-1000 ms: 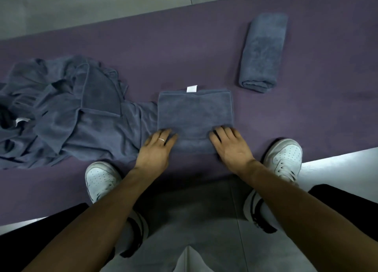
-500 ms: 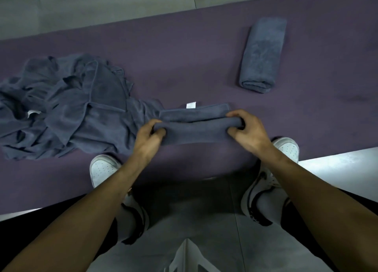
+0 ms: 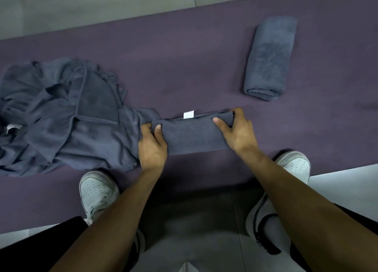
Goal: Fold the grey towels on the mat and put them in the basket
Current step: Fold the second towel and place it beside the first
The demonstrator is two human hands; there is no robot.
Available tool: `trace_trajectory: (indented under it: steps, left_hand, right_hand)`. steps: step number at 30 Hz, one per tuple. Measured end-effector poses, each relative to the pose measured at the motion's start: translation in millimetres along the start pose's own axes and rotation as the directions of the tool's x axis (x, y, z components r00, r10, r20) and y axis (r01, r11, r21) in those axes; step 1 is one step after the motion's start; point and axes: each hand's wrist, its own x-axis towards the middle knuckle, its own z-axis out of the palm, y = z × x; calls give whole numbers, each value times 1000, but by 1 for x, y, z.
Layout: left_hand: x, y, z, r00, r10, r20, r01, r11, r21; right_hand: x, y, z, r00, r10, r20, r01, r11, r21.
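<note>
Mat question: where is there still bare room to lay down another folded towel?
The mat is bare between the pile and the rolled towel, above the towel both hands grip. Another bare strip lies right of the right hand. The left side is crowded: the pile touches the left hand.

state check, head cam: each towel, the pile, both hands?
Towel being folded: flat on the purple mat, folded into a narrow strip, white tag showing at its far edge.
Left hand: shut on that towel's left end.
Right hand: shut on its right end.
Finished towel: folded, lying on the mat at far right, untouched.
Towel pile: unfolded, crumpled at left.
Basket: not in view.
</note>
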Motion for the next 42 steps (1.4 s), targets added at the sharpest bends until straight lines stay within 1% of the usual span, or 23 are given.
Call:
trace_trajectory:
  steps: [4, 5, 7, 8, 9, 10, 11, 12, 14, 15, 17, 20, 22, 25, 27, 28, 30, 31, 33, 35, 38, 40, 42]
  left_hand:
    - [-4, 6, 5, 997, -34, -72, 36, 999, 21]
    - [-5, 8, 3, 996, 28, -84, -24, 999, 45]
    - [-7, 12, -2, 949, 314, -38, -307, 942, 133]
    - [-9, 13, -2, 878, 475, 61, -478, 856, 197]
    - [-10, 14, 0, 798, 572, 191, -603, 756, 254]
    - [-9, 14, 3, 741, 595, 312, -671, 678, 301]
    - [-8, 12, 8, 720, 568, 398, -691, 635, 346]
    - [-7, 9, 12, 729, 523, 443, -681, 623, 385]
    - [-7, 5, 16, 757, 470, 454, -650, 615, 447]
    - [-8, 2, 18, 761, 470, 446, -646, 607, 463]
    - [-9, -5, 23, 761, 495, 419, -649, 599, 469]
    - [-3, -8, 27, 799, 460, 389, -601, 647, 470]
    - [0, -7, 25, 824, 408, 394, -562, 677, 475]
    - [0, -8, 17, 818, 448, 361, -565, 743, 359]
    - [-4, -9, 6, 871, 432, 235, -475, 862, 177]
    - [-10, -9, 1, 913, 373, 163, -389, 918, 80]
    - [-22, -3, -9, 992, 116, 52, -109, 987, -117]
    - [-26, 1, -12, 997, -68, 48, 76, 975, -209]
    - [-25, 7, -17, 908, -367, 204, 411, 875, -255]
    - [-17, 12, -24, 800, -462, 384, 557, 809, -187]
    - [-5, 20, -37, 695, -456, 555, 617, 775, -136]
    - [-2, 25, -46, 654, -436, 619, 607, 790, -86]
    - [-1, 30, -53, 651, -372, 662, 597, 789, -144]
  right_hand:
    - [6, -6, 11, 997, -46, -64, 32, 978, -205]
    - [7, -7, 12, 995, -55, -80, 33, 968, -251]
    - [7, -11, 14, 992, -66, -106, 27, 943, -331]
    - [6, -11, 15, 986, -95, -134, 42, 933, -358]
    - [5, -12, 16, 973, -159, -169, 80, 914, -398]
    - [3, -13, 17, 945, -258, -199, 145, 879, -454]
    - [1, -13, 18, 900, -381, -212, 232, 830, -507]
    - [-2, -14, 20, 845, -501, -185, 338, 770, -541]
    - [-7, -11, 25, 751, -660, -10, 541, 624, -564]
    - [-8, -7, 27, 733, -674, 93, 594, 566, -571]
    - [-4, 3, 30, 771, -594, 229, 595, 544, -591]
    - [10, 6, 31, 833, -491, 256, 535, 595, -600]
    - [13, 1, 33, 846, -458, 272, 519, 594, -615]
    - [16, -13, 25, 853, -415, 316, 514, 567, -644]
    - [22, -32, 17, 820, -372, 434, 572, 530, -626]
    - [27, -42, 16, 787, -353, 505, 614, 517, -596]
    - [35, -66, 17, 732, -273, 624, 656, 529, -538]
    - [39, -78, 18, 718, -203, 666, 647, 548, -530]
    - [48, -95, 17, 707, -53, 705, 587, 600, -543]
    - [53, -105, 14, 689, 51, 723, 547, 618, -564]
    - [51, -105, 10, 650, 114, 751, 548, 615, -567]
    - [45, -95, 9, 640, 109, 760, 540, 640, -546]
    - [41, -84, 5, 650, 18, 760, 553, 674, -489]
